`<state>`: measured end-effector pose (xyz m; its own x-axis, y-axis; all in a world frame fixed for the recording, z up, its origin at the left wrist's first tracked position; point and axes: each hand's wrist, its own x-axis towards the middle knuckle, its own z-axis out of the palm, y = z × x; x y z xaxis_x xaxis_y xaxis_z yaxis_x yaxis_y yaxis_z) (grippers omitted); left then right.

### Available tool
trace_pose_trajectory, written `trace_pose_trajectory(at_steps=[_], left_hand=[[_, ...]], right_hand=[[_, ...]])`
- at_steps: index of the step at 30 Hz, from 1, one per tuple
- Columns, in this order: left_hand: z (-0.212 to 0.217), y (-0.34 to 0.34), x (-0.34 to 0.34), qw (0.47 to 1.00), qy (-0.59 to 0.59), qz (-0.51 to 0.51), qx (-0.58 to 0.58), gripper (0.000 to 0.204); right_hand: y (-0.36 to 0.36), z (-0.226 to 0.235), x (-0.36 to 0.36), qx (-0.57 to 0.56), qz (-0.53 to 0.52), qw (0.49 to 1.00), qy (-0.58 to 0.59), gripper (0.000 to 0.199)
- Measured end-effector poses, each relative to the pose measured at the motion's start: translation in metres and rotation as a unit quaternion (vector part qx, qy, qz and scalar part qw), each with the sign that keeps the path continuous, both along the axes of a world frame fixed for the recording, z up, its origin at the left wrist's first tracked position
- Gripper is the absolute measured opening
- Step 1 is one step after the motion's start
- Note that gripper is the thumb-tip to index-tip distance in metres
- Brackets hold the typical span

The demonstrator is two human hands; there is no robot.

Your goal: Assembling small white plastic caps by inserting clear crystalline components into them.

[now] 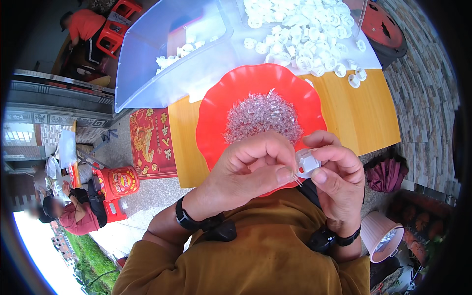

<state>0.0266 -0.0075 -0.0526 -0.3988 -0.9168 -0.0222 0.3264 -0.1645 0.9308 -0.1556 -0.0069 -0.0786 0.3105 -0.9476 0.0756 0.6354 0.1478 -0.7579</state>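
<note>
My right hand [339, 174] pinches a white round plastic housing [307, 163] with a blocky raised middle and a small red spot. Close against it, my left hand [250, 169] is closed at the fingertips on a small piece with thin wire legs [297, 180]; the fingers cover most of it. Both hands are over the near rim of a red scallop-edged plate [211, 118]. Heaped in that plate are many small clear pieces with thin wire legs [265, 115], which look like LEDs.
Behind the plate, white plastic housings [309, 44] lie in a large pile on the wooden table [354, 113]. A translucent bin [142, 73] at the far left holds a few more. A pink bucket [381, 236] stands at the right. Two people [81, 214] [86, 27] are off to the left.
</note>
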Motion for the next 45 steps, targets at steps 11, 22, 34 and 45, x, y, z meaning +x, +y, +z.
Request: trace_pose_trajectory(at_steps=[11,22,34,45], left_hand=[[0.001,0.0,-0.001,0.996,0.081,-0.023,-0.014,0.007],[0.004,-0.001,0.002,0.994,-0.034,0.039,-0.1,0.013],[0.028,-0.009,0.006,0.965,-0.157,0.033,-0.207,0.011],[0.029,-0.009,0.005,0.945,-0.21,0.028,-0.249,0.014]], right_hand=[[0.004,0.004,0.002,-0.033,0.023,0.999,0.024,0.033],[0.005,0.005,0.005,0.036,0.003,0.998,-0.049,0.032],[0.003,-0.002,0.0,0.039,0.08,0.992,-0.093,0.045],[0.004,0.001,0.001,0.075,0.075,0.99,-0.088,0.046]])
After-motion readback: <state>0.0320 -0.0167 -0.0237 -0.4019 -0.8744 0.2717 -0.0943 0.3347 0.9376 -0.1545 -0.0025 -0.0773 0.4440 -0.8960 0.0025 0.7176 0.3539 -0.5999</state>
